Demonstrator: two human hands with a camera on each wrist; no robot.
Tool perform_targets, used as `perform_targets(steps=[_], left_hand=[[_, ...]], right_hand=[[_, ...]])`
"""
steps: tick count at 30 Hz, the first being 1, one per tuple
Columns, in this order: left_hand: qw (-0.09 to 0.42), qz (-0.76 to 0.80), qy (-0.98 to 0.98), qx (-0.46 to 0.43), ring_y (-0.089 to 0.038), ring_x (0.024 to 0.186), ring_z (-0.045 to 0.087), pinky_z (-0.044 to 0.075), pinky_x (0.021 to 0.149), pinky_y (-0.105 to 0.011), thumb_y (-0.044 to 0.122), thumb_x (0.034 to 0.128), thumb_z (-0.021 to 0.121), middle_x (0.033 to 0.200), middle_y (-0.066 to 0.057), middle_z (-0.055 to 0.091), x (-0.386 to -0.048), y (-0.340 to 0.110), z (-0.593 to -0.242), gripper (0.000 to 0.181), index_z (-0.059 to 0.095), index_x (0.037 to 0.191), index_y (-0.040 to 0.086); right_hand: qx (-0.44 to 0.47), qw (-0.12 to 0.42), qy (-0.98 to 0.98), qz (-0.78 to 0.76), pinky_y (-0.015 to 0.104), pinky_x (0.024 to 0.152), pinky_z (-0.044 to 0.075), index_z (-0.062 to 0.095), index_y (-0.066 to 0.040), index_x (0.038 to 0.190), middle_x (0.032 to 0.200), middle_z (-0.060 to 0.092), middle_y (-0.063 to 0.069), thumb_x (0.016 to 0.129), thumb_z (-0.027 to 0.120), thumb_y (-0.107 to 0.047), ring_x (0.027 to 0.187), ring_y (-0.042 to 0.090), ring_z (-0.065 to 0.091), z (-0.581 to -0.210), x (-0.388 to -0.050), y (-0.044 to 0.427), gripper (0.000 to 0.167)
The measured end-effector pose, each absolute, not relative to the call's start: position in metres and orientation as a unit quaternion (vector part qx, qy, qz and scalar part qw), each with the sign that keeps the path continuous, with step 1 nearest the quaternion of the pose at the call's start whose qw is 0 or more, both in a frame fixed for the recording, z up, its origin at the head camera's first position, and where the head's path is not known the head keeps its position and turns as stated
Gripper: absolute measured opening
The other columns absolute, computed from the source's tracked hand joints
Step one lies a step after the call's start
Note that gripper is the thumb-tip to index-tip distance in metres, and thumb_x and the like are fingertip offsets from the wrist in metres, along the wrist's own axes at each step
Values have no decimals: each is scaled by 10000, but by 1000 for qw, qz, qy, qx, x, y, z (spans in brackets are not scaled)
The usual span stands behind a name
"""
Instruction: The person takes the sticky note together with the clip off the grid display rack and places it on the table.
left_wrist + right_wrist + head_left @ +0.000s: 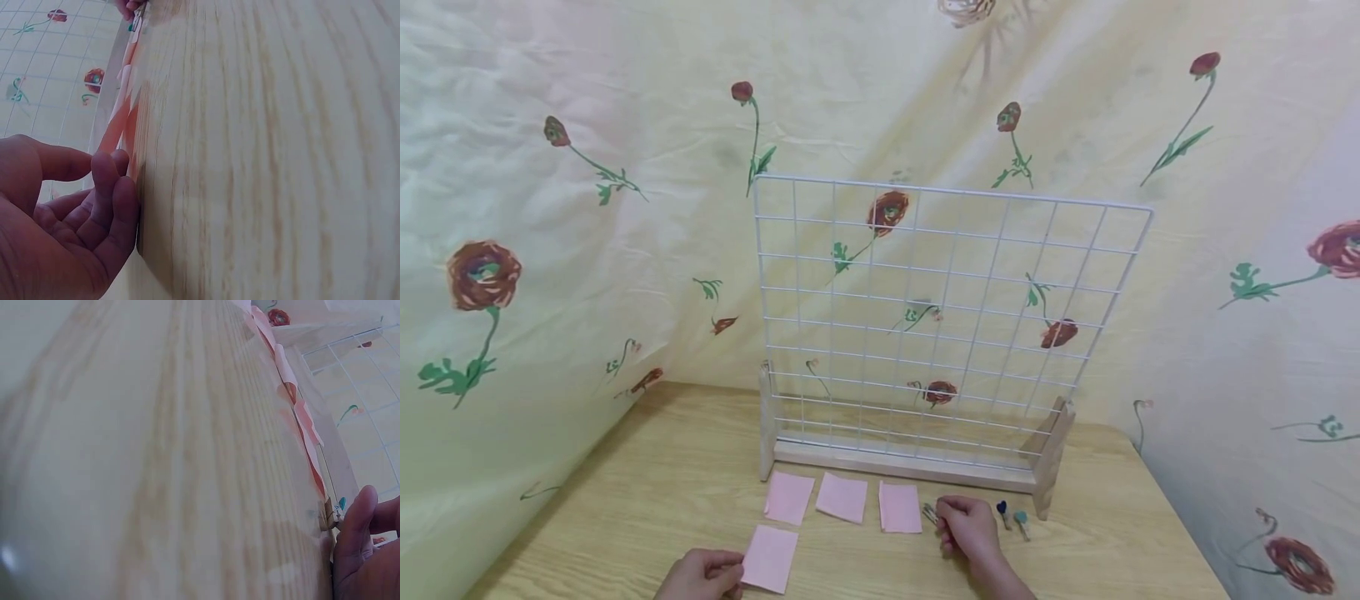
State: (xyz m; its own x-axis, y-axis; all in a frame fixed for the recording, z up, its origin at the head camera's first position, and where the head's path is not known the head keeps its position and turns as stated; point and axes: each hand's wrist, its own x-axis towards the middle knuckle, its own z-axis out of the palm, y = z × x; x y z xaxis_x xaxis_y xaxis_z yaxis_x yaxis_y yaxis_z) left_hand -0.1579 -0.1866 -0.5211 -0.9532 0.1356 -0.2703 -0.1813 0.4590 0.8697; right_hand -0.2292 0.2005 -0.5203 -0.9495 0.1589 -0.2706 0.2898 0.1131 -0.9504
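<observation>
My left hand (700,575) pinches the left edge of a pink paper note (771,558), the nearest one, at the table's front. In the left wrist view, a raised corner of pink paper (114,130) meets the thumb and fingertips. Three more pink notes lie in a row beyond it, the right one (900,508) closest to my right hand (967,529). That hand is low over the table with bent fingers, beside a small clip (930,513); whether it grips one is hidden. To its right lie a dark-blue-topped clip (1003,512) and a teal-topped clip (1021,523).
A white wire grid (917,292) stands upright in a wooden base (902,465) behind the notes. Its right foot (1054,458) reaches forward near the clips. Flower-printed cloth (647,208) hangs around the wooden table (647,483).
</observation>
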Motion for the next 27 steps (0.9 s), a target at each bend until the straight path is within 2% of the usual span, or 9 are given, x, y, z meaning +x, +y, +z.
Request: perform_targets(steps=[8, 13, 20, 27], left_hand=[[144, 541, 828, 4, -147, 702, 664, 530, 564, -262, 149, 913, 622, 750, -29, 699, -155, -189, -522, 465, 513, 1242, -160], [136, 566, 813, 21, -148, 648, 651, 496, 492, -233, 157, 911, 630, 706, -35, 688, -153, -191, -523, 485, 497, 1295, -107], [129, 572, 810, 34, -132, 632, 626, 438, 455, -183, 152, 908, 630, 711, -36, 686, -151, -192, -521, 405, 576, 1224, -95], [123, 554, 823, 17, -123, 615, 600, 425, 460, -189, 191, 929, 619, 701, -1, 669, -151, -192, -521, 351, 631, 1168, -66]], right_hand=[[154, 53, 741, -651, 212, 449, 474, 558, 122, 1212, 685, 605, 50, 912, 571, -40, 510, 98, 514, -519, -229, 200, 341], [148, 51, 743, -651, 217, 454, 479, 553, 125, 1218, 678, 598, 45, 914, 568, -41, 513, 99, 514, -518, -228, 201, 347], [146, 48, 740, -655, 211, 447, 479, 557, 125, 1213, 672, 598, 39, 912, 572, -40, 505, 94, 515, -519, -227, 201, 344], [139, 47, 735, -662, 209, 436, 473, 556, 133, 1209, 663, 598, 39, 905, 587, -50, 500, 92, 516, -520, -226, 200, 356]])
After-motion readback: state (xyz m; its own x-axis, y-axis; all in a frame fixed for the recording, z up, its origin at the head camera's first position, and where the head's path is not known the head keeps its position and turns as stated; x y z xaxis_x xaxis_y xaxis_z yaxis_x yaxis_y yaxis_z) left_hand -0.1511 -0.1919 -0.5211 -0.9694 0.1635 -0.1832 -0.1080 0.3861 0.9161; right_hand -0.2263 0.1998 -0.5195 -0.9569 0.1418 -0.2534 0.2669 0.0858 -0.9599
